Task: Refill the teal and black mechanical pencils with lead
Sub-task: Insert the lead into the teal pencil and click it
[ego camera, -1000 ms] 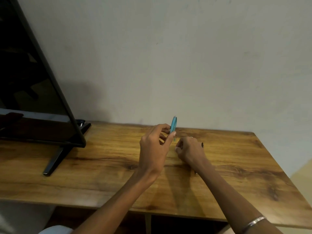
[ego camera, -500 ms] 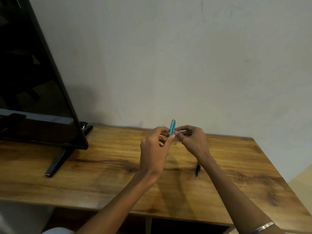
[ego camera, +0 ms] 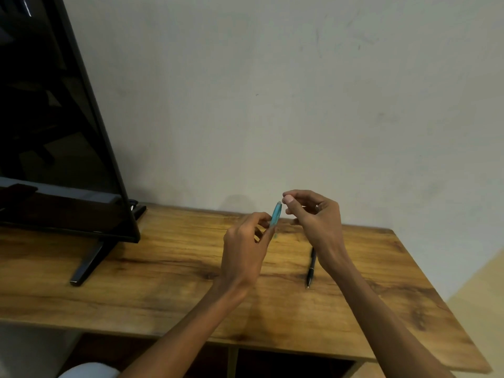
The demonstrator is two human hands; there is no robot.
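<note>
Head view only: left hand (ego camera: 242, 252) pinching teal pencil (ego camera: 275, 217) between thumb and curled fingers, keeping it lifted off desk (ego camera: 163, 268) and tilted near upright, top end up, likely so the open end is facing the other hand for loading. Right hand (ego camera: 313, 214) hovering just beside that top end, thumb and forefinger pressed together at the tips, other fingers loosely curled; probably pinching a lead, but too thin to see, so cannot tell what, if anything, is in the pinch. Fingertips sitting close to pencil top, apparently not touching it. Black pencil (ego camera: 311, 267) lying flat on desk just under right wrist, tip pointing toward the viewer, untouched, likely waiting its turn. Monitor (ego camera: 54, 118) standing on its stand at desk's left, well apart from the work. Ring showing on one right-hand finger. Counting: two hands, two pencils (one teal held, one black on desk), one monitor, one desk; no lead case visible. Judging step: feeding lead into teal pencil, black one not yet started.
</note>
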